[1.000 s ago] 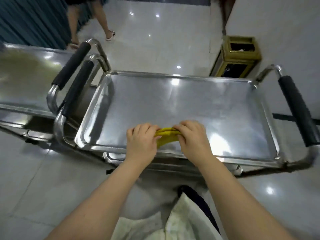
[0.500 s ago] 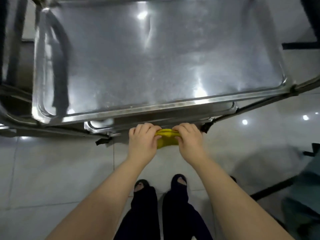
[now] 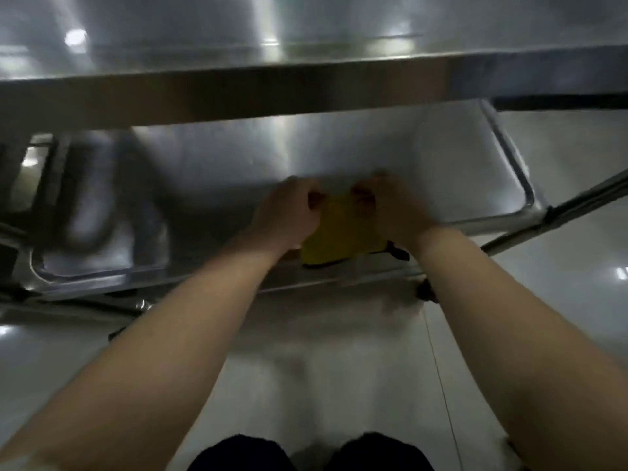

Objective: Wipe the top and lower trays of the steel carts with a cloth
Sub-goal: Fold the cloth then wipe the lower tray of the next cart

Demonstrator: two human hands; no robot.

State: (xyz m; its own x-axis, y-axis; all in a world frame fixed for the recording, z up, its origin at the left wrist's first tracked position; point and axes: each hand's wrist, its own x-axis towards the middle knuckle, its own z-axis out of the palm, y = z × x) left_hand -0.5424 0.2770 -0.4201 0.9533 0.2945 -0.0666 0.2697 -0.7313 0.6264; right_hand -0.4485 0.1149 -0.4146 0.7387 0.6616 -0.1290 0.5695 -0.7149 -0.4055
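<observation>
A yellow cloth (image 3: 339, 237) hangs between my two hands over the front part of the steel cart's lower tray (image 3: 424, 158). My left hand (image 3: 289, 212) grips its left top edge and my right hand (image 3: 390, 210) grips its right top edge, fingers curled. The cloth's lower end reaches the tray's front rim. The top tray (image 3: 238, 86) crosses the upper part of the view as a blurred steel band just above my hands. The picture is blurred by motion.
The cart's frame bars (image 3: 557, 215) run out to the right and along the front left (image 3: 85, 302). A glossy tiled floor (image 3: 339, 368) lies below, with my dark shoes (image 3: 244, 453) at the bottom edge. Another cart's steel parts (image 3: 30, 171) show dimly at left.
The view dropped from the top tray to the lower one. Both hands carried the cloth down past the top tray's front edge onto the lower tray, and the bunched cloth now hangs spread.
</observation>
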